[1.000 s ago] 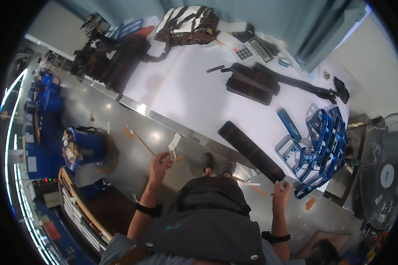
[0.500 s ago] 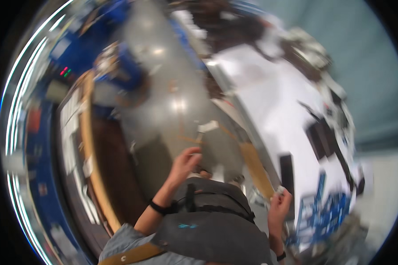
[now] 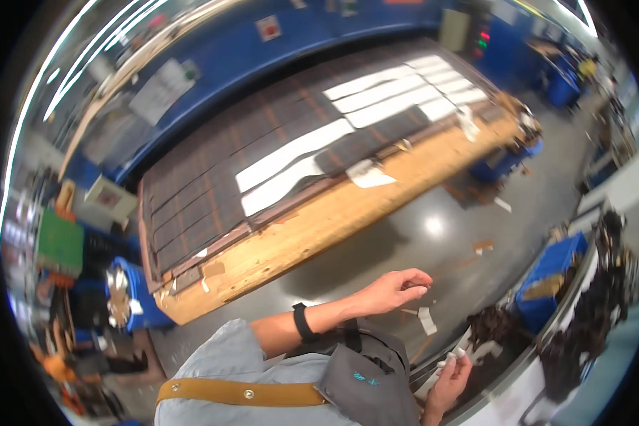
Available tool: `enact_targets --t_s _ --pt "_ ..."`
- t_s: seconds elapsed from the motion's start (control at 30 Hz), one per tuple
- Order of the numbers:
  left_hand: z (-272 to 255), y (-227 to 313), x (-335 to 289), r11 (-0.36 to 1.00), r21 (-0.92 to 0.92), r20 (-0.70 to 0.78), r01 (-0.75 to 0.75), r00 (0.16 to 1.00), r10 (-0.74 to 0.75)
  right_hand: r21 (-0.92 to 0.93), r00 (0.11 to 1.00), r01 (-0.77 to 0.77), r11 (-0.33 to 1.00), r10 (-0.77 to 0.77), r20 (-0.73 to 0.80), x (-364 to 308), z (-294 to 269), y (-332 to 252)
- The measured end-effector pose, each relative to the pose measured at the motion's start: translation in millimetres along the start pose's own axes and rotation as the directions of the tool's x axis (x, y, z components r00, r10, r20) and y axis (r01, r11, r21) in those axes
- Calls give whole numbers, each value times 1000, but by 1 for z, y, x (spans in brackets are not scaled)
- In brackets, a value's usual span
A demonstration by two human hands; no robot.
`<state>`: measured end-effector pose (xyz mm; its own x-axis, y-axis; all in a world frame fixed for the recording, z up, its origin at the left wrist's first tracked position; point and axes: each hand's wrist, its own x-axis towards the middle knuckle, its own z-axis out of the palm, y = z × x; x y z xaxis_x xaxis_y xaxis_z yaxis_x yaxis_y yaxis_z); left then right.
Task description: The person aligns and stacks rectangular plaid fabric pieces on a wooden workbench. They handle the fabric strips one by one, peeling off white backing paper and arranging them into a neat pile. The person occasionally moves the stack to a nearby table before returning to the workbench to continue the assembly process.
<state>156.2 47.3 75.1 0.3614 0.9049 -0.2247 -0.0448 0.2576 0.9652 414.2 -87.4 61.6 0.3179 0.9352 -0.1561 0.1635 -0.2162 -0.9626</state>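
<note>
My left hand (image 3: 396,292) hangs over the floor in front of me, its fingers loosely bent with a gap to the thumb. Nothing shows in it, and a black band (image 3: 304,323) circles its wrist. Lower right, my right hand (image 3: 451,387) has curled fingers with white at the tips; whether that is tape or a small white piece I cannot tell. Beyond my left hand stands a long table with a wooden front edge (image 3: 312,238). White strips (image 3: 291,165) and a dark strip (image 3: 376,140) lie on its dark, seamed top.
A blue bin (image 3: 136,295) with scraps stands by the table's left end, another blue bin (image 3: 493,165) beneath its right end. To the right are a blue box (image 3: 551,266) and dark piled material (image 3: 582,334). A paper scrap (image 3: 427,321) lies on the grey floor.
My view has swung left, from the white surface on my right to the long table. My left hand now reaches further right across my body; my right hand stays low on the right.
</note>
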Motion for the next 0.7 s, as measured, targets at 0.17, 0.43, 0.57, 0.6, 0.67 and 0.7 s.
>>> enact_targets --t_s 0.17,0.43,0.57,0.6,0.67,0.7 --pt "-75 9 -36 974 -197 -384 -109 923 26 -69 873 113 991 -65 483 89 71 -43" --pt "-163 42 -68 882 -279 -843 -379 537 -36 -8 480 175 985 -78 874 214 210 -146" --pt "-198 72 -52 761 -323 -916 -562 387 -103 164 337 111 980 -192 922 261 288 -190" --pt "-205 78 -49 720 -319 -925 -617 369 -93 216 299 86 973 -232 925 271 308 -195" --pt "-226 76 -39 636 -304 -943 -709 321 -93 244 228 55 968 -251 941 286 348 -205" --pt "-237 71 -33 588 -299 -948 -751 304 -93 222 205 63 973 -230 951 295 366 -210"
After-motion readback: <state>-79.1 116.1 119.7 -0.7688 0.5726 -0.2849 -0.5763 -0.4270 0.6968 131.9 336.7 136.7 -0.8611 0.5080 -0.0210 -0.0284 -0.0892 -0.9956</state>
